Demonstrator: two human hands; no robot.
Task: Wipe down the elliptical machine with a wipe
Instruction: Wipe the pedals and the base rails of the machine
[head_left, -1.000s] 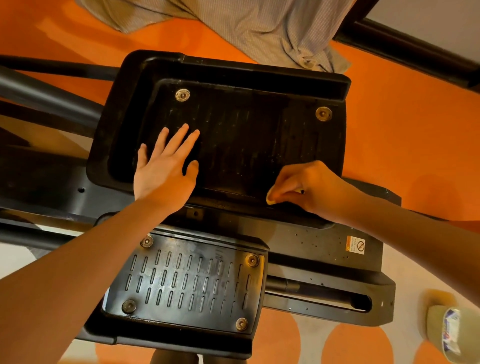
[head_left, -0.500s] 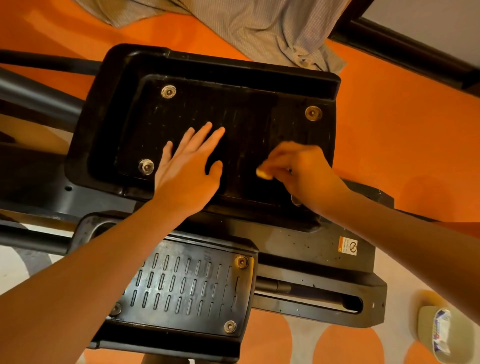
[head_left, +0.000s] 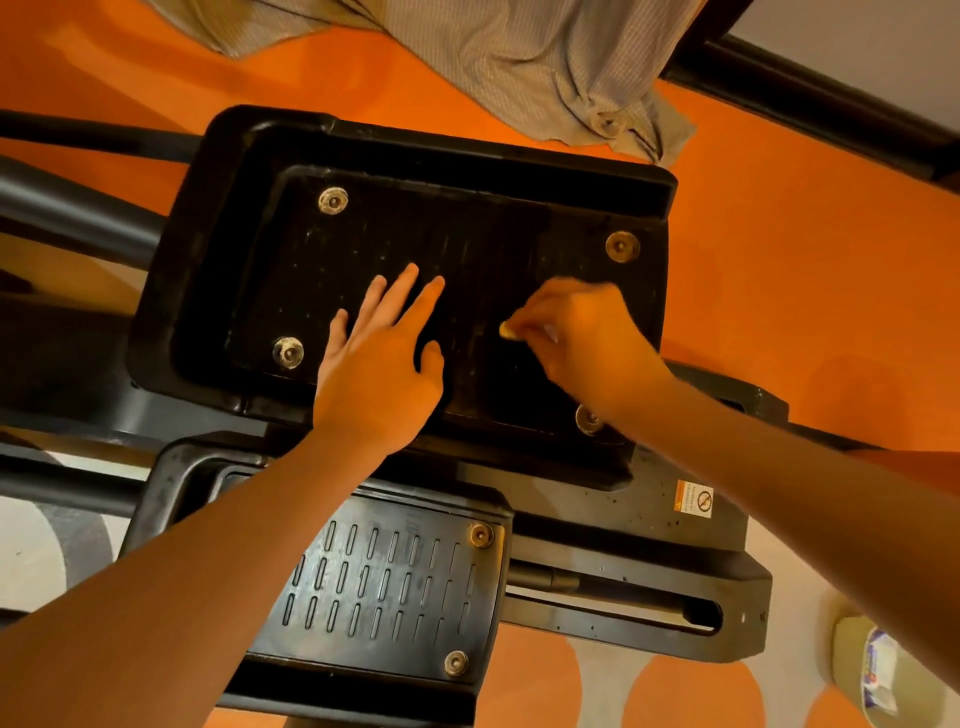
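- On the upper foot pedal (head_left: 363, 156) of the elliptical machine, the left hand (head_left: 382, 358) lay flat, fingers straight and spread, holding nothing.
- Just beside it, the right hand (head_left: 576, 343) curled its fingers round a small yellowish wipe (head_left: 506, 329), pressed to the pedal's ribbed floor.
- Two pedals showed; the lower pedal (head_left: 395, 597) sat untouched.
- Four round bolts (head_left: 622, 247) marked the upper pedal's corners.

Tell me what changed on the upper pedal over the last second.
The right hand, pinching the wipe, swept from the pedal's near edge up onto the ribbed middle of the upper pedal. The left hand slid right along the pedal, uncovering a bolt. It stays flat and open; the lower pedal is untouched.
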